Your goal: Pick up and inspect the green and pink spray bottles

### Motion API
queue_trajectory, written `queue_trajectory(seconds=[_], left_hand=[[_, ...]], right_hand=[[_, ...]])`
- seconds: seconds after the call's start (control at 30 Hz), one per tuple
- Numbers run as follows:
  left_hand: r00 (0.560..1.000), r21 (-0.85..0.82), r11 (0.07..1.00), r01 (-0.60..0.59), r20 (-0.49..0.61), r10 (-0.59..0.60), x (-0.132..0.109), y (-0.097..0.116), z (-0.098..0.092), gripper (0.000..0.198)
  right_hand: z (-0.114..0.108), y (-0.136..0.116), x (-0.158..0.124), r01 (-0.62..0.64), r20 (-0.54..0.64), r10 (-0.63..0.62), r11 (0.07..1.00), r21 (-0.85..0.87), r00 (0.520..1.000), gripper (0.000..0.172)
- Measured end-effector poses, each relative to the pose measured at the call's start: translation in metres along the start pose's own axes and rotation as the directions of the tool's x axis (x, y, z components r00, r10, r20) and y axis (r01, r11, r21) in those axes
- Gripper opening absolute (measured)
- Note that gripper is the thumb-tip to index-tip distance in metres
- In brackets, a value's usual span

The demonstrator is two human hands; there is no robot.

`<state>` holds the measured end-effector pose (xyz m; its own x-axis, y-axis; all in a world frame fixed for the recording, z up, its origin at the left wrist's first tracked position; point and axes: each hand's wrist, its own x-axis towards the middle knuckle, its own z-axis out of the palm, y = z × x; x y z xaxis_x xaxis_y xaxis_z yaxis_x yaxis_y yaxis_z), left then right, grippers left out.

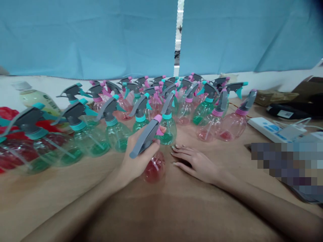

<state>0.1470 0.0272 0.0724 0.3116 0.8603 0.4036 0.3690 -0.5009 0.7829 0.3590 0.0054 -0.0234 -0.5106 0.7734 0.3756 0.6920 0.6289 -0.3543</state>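
Note:
My left hand (137, 153) is wrapped round the neck of a pink spray bottle (153, 168) with a grey and pink trigger head. Its round, clear pink body shows below my fingers. To the right, my right hand (195, 161) lies on the wooden table (166, 215), palm down with fingers stretched out and nothing in it. Just beyond both hands stands a green spray bottle (167, 129) with a turquoise collar. Another green spray bottle (118, 134) is left of my left hand. Two pink spray bottles (230, 126) stand beyond my right hand.
Several more green and pink spray bottles (153, 97) crowd the back and left of the table. A pale bottle with a white cap (37, 97) leans at the far left near red plastic (10, 116). At right are a white power strip (267, 129) and a dark, pixelated object (287, 171).

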Motion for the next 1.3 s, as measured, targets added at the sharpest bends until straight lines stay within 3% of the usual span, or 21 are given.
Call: queue_trajectory(seconds=[0.63, 1.3], left_hand=[[1.000, 0.013, 1.000, 0.001, -0.017, -0.001, 0.0000, -0.0012, 0.0003, 0.002], [1.000, -0.047, 0.999, 0.010, 0.017, -0.009, 0.0008, -0.0025, 0.0005, 0.014]], right_hand=[[-0.0020, -0.0017, 0.0006, -0.004, 0.031, 0.006, 0.999, -0.040, 0.999, 0.038], [0.0010, 0.0019, 0.0003, 0.009, 0.017, -0.008, 1.000, -0.017, 1.000, 0.037]])
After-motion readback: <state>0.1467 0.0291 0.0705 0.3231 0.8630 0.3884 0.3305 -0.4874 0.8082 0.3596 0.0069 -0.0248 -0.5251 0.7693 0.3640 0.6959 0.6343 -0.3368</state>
